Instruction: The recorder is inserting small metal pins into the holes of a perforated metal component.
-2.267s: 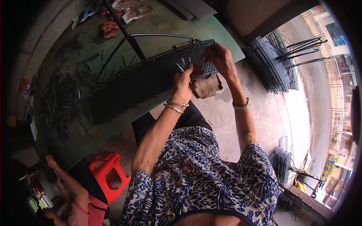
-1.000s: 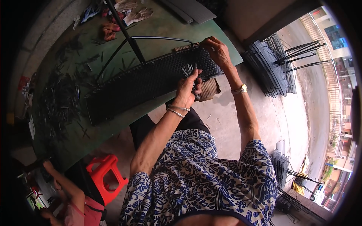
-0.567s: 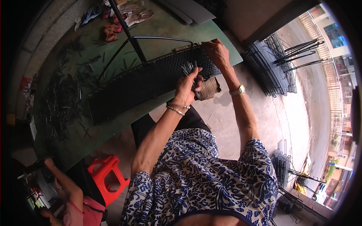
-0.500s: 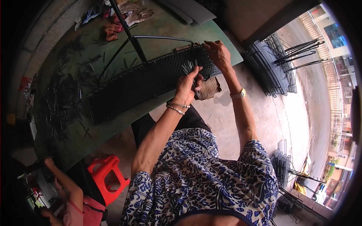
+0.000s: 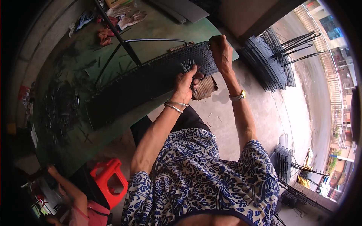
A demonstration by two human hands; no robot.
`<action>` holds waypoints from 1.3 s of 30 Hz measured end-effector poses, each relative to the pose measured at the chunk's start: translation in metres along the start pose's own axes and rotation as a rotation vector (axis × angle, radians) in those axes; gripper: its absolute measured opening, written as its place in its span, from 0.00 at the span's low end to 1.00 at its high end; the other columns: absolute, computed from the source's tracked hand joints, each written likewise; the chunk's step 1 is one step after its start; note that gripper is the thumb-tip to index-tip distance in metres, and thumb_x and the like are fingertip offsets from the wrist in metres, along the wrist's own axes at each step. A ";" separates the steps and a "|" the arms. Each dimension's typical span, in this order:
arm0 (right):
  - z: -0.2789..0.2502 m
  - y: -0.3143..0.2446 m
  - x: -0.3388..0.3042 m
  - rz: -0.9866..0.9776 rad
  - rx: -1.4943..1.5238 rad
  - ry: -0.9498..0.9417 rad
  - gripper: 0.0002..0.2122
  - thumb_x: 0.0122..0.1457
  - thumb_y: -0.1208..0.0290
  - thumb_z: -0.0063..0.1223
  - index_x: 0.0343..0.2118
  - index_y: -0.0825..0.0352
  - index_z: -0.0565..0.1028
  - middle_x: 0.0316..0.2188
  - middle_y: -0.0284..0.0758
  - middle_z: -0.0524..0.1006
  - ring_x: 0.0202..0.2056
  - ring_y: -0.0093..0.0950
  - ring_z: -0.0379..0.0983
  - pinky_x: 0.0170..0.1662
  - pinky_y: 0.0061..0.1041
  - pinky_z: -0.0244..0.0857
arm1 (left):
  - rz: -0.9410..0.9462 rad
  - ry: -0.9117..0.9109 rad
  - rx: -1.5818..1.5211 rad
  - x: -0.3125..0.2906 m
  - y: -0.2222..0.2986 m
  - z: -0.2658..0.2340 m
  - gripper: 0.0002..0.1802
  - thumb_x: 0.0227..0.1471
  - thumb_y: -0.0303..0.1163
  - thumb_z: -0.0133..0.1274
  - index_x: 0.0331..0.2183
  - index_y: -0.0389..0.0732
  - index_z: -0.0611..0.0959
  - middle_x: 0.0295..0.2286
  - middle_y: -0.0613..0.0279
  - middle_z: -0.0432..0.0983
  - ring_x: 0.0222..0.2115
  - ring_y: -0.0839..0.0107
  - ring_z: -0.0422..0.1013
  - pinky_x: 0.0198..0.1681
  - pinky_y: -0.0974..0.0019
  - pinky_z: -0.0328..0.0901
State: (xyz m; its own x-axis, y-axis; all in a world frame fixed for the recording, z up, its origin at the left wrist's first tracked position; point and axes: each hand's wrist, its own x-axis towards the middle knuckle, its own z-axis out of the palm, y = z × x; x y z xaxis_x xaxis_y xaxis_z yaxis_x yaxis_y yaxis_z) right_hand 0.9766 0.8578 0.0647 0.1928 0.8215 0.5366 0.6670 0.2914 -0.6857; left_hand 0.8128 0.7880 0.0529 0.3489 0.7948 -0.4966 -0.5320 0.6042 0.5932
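Head view: left hand (image 5: pixel 185 83) is pinching loose metal pins (image 5: pixel 187 65), right hand (image 5: pixel 221 51) is gripping the mesh panel (image 5: pixel 151 81) edge; pins are probably slipping out if the panel shifts.

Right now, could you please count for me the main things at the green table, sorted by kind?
Black mesh panel on the green table: 1
Bundle of thin metal pins in the left hand: 1
Right hand gripping the panel's end: 1
Red plastic stool: 1
Stacks of dark panels on the floor: 1
Total: 5
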 end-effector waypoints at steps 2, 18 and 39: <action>0.008 0.007 0.002 -0.023 0.016 0.041 0.06 0.55 0.74 0.50 0.32 0.67 0.66 0.24 0.43 0.75 0.26 0.45 0.73 0.30 0.36 0.66 | 0.016 -0.028 -0.009 0.003 -0.002 -0.002 0.11 0.53 0.37 0.55 0.36 0.41 0.78 0.22 0.68 0.70 0.17 0.80 0.58 0.18 0.75 0.52; 0.020 0.016 0.012 -0.117 -0.363 -0.290 0.06 0.54 0.66 0.47 0.31 0.58 0.76 0.31 0.41 0.73 0.33 0.42 0.72 0.34 0.38 0.65 | 0.066 -0.008 -0.045 0.011 -0.002 0.002 0.12 0.52 0.34 0.56 0.36 0.37 0.79 0.25 0.59 0.75 0.19 0.80 0.61 0.18 0.77 0.52; -0.025 -0.023 -0.023 0.172 0.325 -0.132 0.05 0.57 0.75 0.50 0.33 0.71 0.72 0.28 0.36 0.77 0.32 0.25 0.74 0.33 0.25 0.66 | 0.021 -0.024 0.051 0.011 0.007 0.006 0.12 0.52 0.39 0.55 0.32 0.39 0.80 0.29 0.60 0.79 0.27 0.71 0.75 0.22 0.73 0.56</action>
State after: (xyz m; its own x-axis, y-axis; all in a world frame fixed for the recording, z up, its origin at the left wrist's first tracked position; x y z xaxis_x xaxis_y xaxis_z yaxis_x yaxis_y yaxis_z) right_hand 0.9749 0.8199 0.0798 0.1733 0.9217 0.3470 0.3664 0.2667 -0.8914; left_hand 0.8180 0.8008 0.0557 0.3567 0.8078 -0.4692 -0.4994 0.5893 0.6350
